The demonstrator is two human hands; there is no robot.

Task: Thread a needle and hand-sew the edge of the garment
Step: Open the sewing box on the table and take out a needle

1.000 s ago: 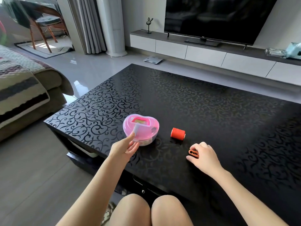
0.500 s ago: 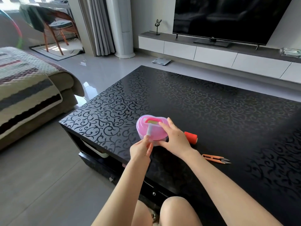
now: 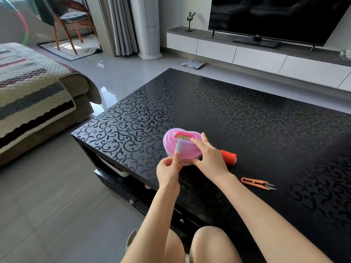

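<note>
Holding the sewing box (image 3: 187, 150) at its front latch, both hands on it.

The pink heart-shaped sewing box sat on the black table (image 3: 247, 120), near its front left corner. The left grip (image 3: 168, 170) was narrow, with thumb and fingers pinching the lower end of the translucent latch strip (image 3: 178, 148) on the box front. The right grip (image 3: 209, 158) was wide, its fingers extended and pressed on the lid and its thumb against the near side of the box. An orange thread spool (image 3: 228, 157) lay on its side just beyond the right grip. Orange thread snips (image 3: 258, 184) lay farther right, apart from the spool, blades pointing right.
</note>
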